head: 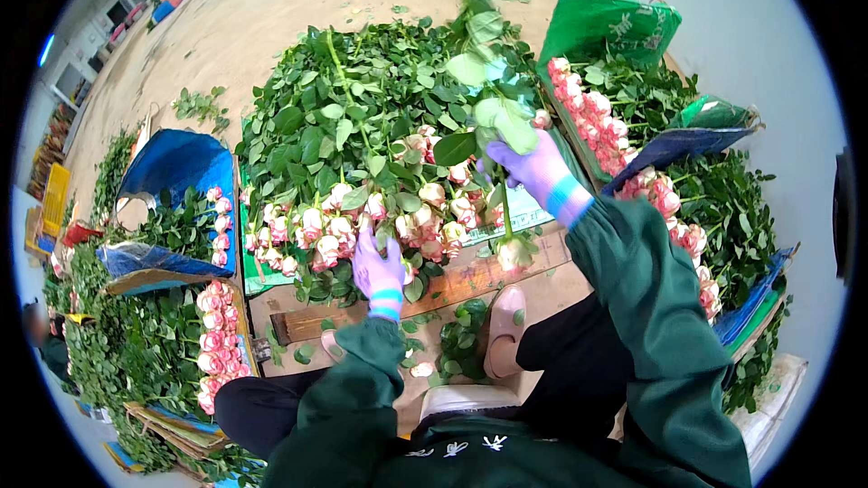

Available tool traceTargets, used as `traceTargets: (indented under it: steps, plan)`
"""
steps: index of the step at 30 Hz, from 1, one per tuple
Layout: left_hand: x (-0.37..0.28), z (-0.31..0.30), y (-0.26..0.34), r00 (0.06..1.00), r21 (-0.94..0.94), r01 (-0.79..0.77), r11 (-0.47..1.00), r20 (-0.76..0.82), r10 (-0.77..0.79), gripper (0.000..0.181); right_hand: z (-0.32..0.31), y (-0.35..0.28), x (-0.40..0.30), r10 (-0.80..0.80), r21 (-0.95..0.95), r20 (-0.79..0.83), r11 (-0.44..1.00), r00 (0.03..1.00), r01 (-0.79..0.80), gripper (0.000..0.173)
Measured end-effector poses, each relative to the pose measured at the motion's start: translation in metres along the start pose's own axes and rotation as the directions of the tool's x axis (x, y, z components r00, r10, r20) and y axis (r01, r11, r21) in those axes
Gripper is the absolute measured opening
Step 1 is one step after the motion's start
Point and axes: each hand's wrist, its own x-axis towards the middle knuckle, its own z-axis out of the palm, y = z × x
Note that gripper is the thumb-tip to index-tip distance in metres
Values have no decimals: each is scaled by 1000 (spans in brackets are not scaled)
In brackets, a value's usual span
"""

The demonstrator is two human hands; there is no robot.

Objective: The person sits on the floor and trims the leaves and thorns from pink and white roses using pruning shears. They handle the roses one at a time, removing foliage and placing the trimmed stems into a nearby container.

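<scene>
A heap of cut roses (325, 102) with pink-edged white blooms lies before me, stems pointing away. My right hand (532, 163), in a lilac glove with a blue cuff, grips a long leafy rose stem above its bloom. That rose's pale bloom (514, 254) hangs head down, while its leafy upper stem is blurred. At the front edge of the heap, my left hand (378, 268), gloved alike, touches the blooms with its fingers parted. Whether it pinches a stem there is hidden.
Blue-lined holders (178, 156) with rose bundles stand at left. More roses (597, 115) line the right, between green (610, 20) and blue sheets. A wooden plank (434, 291) crosses before my feet. Fallen leaves (464, 339) lie on the floor. A person (51, 346) is at the far left.
</scene>
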Motion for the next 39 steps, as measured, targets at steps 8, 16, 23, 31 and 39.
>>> traceTargets:
  steps: [8,16,23,31,39]
  plan:
    - [-2,54,-66,784,-254,517,818,524,-333,45,106,56,83,-219,-454,9,869,976,199,35]
    - [-28,11,-35,793,-548,576,606,554,-253,13,192,78,76,140,-750,-37,651,989,-120,30]
    - [-34,-40,17,921,-641,372,672,344,-182,28,171,82,78,238,-603,24,778,971,-176,27]
    - [-3,-55,-3,910,-763,413,497,370,-187,33,159,50,26,13,-545,234,830,972,120,28]
    - [-55,-62,14,885,-742,445,501,450,-119,17,162,54,-50,95,279,297,943,950,-182,10]
